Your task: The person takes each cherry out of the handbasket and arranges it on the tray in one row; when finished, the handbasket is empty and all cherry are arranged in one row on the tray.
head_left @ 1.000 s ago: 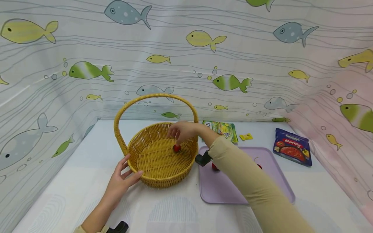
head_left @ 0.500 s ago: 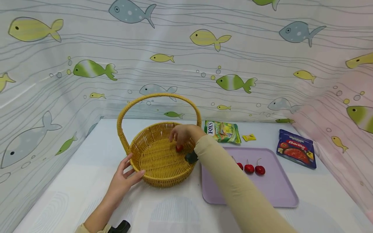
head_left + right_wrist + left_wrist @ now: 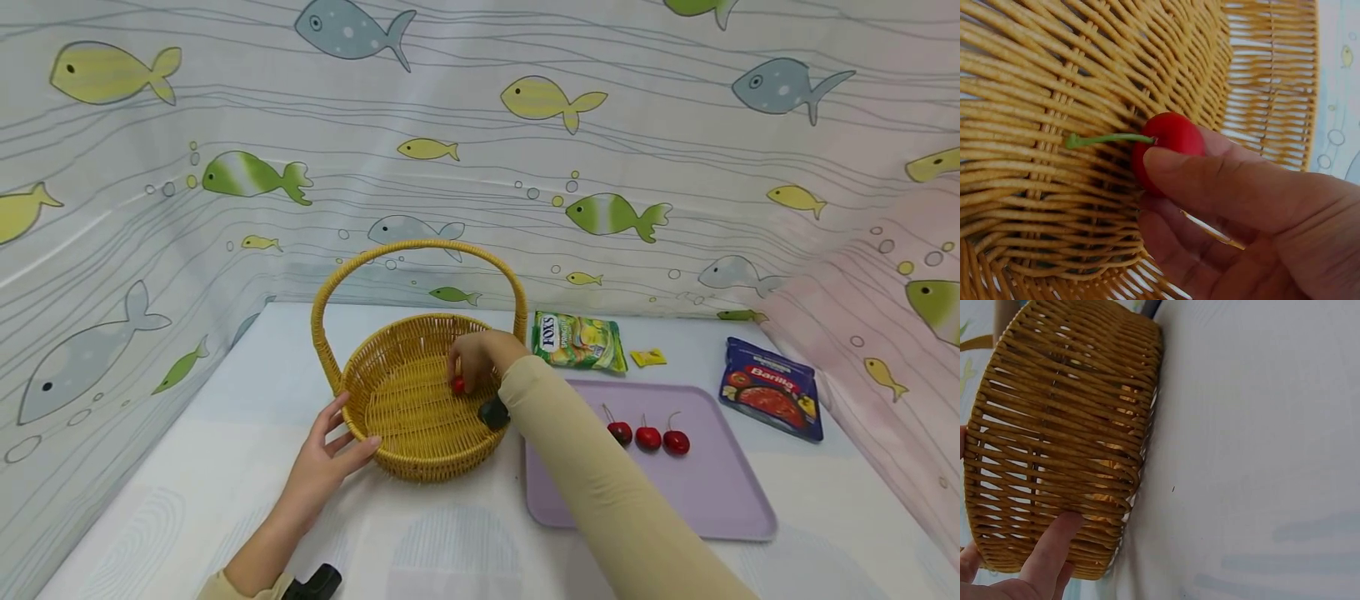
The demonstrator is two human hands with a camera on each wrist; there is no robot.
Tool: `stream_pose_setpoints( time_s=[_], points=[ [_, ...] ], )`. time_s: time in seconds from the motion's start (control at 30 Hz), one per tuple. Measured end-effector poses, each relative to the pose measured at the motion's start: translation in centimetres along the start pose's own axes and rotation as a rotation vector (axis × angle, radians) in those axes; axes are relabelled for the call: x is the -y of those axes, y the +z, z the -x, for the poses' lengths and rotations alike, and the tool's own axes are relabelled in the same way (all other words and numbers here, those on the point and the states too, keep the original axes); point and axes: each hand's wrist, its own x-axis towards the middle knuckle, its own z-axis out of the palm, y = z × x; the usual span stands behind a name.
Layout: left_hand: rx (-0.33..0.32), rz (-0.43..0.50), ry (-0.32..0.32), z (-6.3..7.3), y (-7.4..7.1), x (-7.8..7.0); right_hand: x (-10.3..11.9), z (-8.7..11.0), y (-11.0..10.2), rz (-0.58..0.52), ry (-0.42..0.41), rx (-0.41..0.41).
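In the head view a round wicker basket [image 3: 420, 457] with a tall arched handle stands on the table. My left hand [image 3: 324, 457] holds the near-left side of the basket; the left wrist view shows a fingertip [image 3: 1071, 520] against its woven outer wall. Inside the basket, toward its right side, my right hand [image 3: 477, 358] pinches a red cherry [image 3: 458, 385] between thumb and fingers. Up close in the right wrist view, the cherry [image 3: 1179, 131] has a green stem pointing left, just over the weave. Several fingers are curled below it.
Right of the basket lies a purple tray [image 3: 720, 500] bearing cherries [image 3: 648, 438], partly covered by my right sleeve [image 3: 600, 475]. Behind it are a green Fox's candy bag [image 3: 579, 342] and a small yellow packet [image 3: 648, 357]. A blue Barilla pouch [image 3: 772, 390] lies farther right.
My right hand has lowered slightly inside the basket, still pinching the cherry. The left hand keeps its hold on the basket. The view has shifted a little, and more cherries show on the tray.
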Motion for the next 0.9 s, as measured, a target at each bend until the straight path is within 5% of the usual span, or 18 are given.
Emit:
stream_pose_setpoints(
  time_s=[0.37,0.6,0.9],
  points=[
    [0.002,-0.011,-0.001,-0.1,0.3,-0.3,2.5,1.2,-0.7,-0.138,-0.194,-0.004],
    [0.006,-0.012,0.000,-0.1,0.2,-0.3,3.6,4.2,-1.1,-0.222,-0.303,0.019],
    [0.008,-0.019,-0.008,0.1,0.0,0.0,3.0,8.3,-0.1,-0.150,-0.470,-0.072]
  ],
)
